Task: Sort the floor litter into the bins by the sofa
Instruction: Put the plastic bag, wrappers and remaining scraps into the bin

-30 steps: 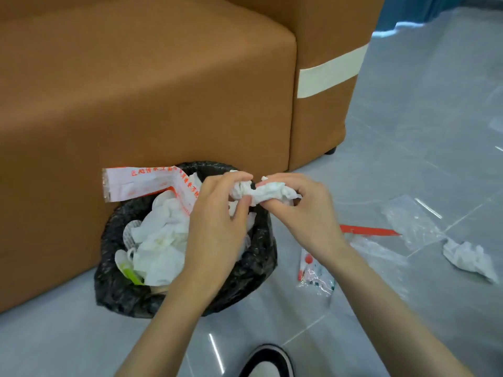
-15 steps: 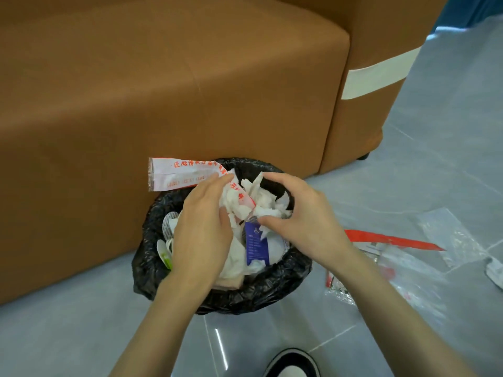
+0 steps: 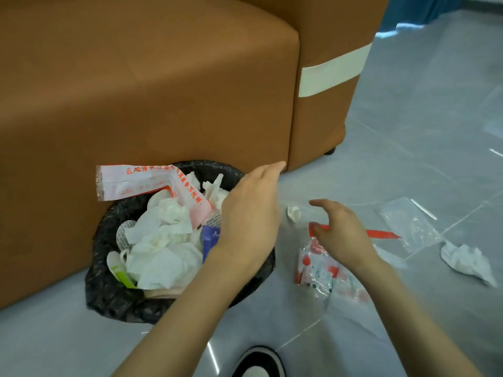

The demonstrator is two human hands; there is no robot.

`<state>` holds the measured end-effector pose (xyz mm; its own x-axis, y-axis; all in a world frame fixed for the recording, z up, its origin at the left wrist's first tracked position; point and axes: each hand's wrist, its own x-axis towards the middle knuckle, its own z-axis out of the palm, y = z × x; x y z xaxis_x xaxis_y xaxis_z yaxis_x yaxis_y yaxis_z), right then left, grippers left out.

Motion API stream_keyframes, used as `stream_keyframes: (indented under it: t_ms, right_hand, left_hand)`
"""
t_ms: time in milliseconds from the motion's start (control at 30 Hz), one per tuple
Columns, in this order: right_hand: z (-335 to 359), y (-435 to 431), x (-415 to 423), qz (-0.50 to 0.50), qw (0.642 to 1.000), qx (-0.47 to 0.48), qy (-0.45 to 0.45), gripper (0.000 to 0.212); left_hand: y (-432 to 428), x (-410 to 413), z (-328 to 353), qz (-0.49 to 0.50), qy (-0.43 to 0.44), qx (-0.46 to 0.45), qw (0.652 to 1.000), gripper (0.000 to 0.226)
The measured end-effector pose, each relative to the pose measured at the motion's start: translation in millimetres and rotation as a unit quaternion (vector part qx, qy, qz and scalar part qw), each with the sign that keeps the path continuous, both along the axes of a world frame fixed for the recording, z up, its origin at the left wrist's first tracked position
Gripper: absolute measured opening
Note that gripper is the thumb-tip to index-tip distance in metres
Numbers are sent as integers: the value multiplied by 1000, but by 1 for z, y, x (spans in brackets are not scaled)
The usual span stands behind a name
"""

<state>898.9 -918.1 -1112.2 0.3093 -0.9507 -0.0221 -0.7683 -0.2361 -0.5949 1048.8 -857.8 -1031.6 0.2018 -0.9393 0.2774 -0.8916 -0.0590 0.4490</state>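
While the left hand (image 3: 250, 213) is held flat and empty over the bin (image 3: 109, 295), the right hand (image 3: 343, 235) is held loosely spread, nothing gripped, above a printed wrapper (image 3: 315, 270) on the floor (image 3: 408, 131). A tissue wad (image 3: 294, 213) is noted between both hands.

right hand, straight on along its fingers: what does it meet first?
Probably the small tissue wad on the floor, just ahead of the right hand. Its height above the floor is unclear, so it might pass over.

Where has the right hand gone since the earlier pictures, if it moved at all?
Yes. The right hand has moved right, off the black bin, and now hovers over the printed packet.
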Motion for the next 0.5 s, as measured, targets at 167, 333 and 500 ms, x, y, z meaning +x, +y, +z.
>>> stream_keyframes:
  t_ms: [167,333,500]
  right_hand:
    - [-48,6,-18,46,980,81,174,71]
    - [-80,15,-38,64,959,173,214,64]
    - [-95,10,-63,27,955,216,200,61]
  left_hand:
    - [-24,-41,-25,-76,-68,131,986,62]
    - [-47,-69,-60,-86,-84,278,953,60]
    - [-78,-83,-101,-11,46,302,952,50]
